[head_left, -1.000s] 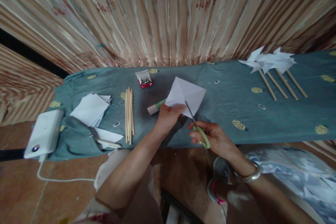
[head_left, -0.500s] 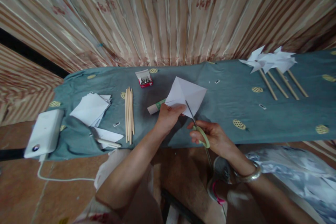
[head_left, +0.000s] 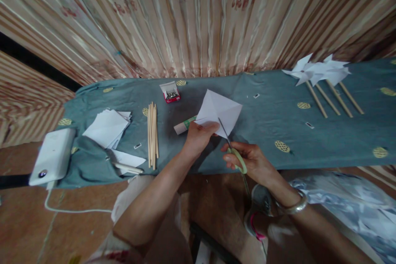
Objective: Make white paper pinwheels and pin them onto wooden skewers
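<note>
Held in my left hand (head_left: 200,136) is a white square of paper (head_left: 218,109) with diagonal creases, pinched at its near left edge above the table. My right hand (head_left: 247,157) grips a pair of scissors (head_left: 236,159) with light green handles. The scissor blades lie along the crease from the paper's near corner toward its middle. Beneath and left of the paper rests a tube-shaped thing with a green band (head_left: 185,125), partly covered by the paper and my left hand.
Left of my hands lie several wooden sticks (head_left: 152,136), a stack of white paper (head_left: 107,128), a pen (head_left: 128,168) and a white device with a cable (head_left: 53,156). Behind stands a small open red box (head_left: 171,95) of metal pieces. Several paper pinwheels (head_left: 329,71) lie far right.
The paper has shifted very slightly, its right corner a little to the left. Both hands keep their hold and nearly the same place.
</note>
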Action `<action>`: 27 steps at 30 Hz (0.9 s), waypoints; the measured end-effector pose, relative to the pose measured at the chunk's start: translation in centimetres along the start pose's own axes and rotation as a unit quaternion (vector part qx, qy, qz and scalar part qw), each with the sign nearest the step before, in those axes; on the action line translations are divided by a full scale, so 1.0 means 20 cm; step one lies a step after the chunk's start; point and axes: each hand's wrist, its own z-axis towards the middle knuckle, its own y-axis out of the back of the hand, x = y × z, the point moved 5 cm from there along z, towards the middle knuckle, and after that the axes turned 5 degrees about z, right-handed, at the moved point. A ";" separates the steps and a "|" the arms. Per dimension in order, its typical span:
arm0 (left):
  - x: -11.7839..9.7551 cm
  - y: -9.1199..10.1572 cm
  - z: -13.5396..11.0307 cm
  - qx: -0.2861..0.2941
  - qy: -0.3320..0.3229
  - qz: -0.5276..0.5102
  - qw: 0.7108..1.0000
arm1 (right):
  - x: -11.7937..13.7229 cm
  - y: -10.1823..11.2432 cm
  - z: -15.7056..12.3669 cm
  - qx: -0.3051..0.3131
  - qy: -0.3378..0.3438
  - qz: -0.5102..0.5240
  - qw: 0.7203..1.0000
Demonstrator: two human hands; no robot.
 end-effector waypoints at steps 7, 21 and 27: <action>0.00 0.00 0.00 -0.002 0.001 -0.009 1.000 | 0.00 0.00 0.00 0.000 0.000 0.005 1.000; -0.02 0.00 0.01 -0.051 0.009 -0.112 0.992 | -0.03 -0.01 -0.01 0.004 -0.015 0.004 1.000; -0.01 0.00 0.02 -0.055 0.006 -0.120 0.991 | -0.01 0.01 -0.03 0.041 0.018 -0.056 0.997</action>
